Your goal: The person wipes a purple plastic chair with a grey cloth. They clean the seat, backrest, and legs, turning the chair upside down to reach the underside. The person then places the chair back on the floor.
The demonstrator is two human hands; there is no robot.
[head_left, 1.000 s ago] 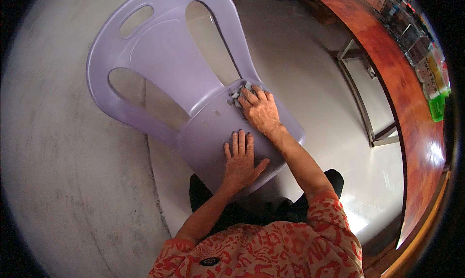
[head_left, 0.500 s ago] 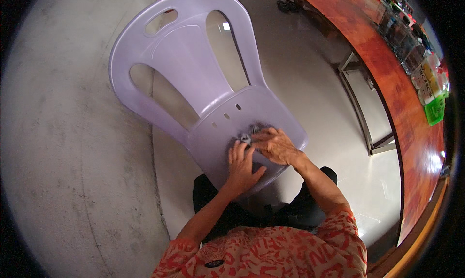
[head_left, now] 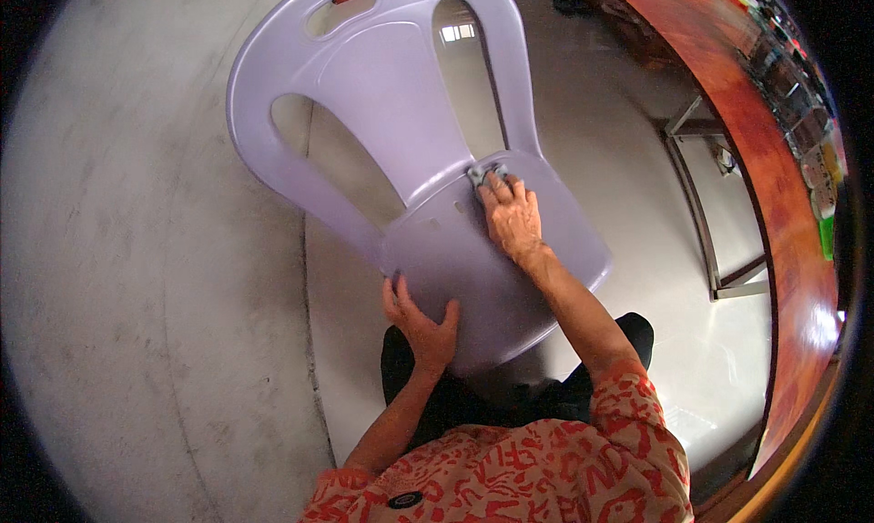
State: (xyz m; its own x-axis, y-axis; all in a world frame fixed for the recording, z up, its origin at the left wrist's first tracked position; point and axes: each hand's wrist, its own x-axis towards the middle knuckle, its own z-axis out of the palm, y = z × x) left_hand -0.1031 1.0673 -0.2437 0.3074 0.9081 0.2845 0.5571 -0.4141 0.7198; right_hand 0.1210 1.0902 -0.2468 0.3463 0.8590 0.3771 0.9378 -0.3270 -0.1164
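A light purple plastic chair (head_left: 510, 241) stands before me, its tall slotted back at the far side. My right hand (head_left: 513, 218) presses a small grey cloth (head_left: 477, 174) onto the rear of the seat, where the backrest meets it. Fingers cover most of the cloth; only crumpled bits show at the tips. At the seat's left edge rests my left hand (head_left: 423, 332), thumb spread away from the fingers and nothing else in it.
A reddish-brown wooden table (head_left: 728, 95) curves along the right, with clear bottles (head_left: 787, 95) and packages on it. Under it stands a metal frame leg (head_left: 696, 204). Dark footwear (head_left: 571, 2) lies on the floor at the back. Grey concrete (head_left: 155, 250) spreads on the left.
My right hand has carried the cloth from mid-seat back to the backrest's base. My left hand has moved away from it, to the seat's left edge. The chair sits slightly farther right in view.
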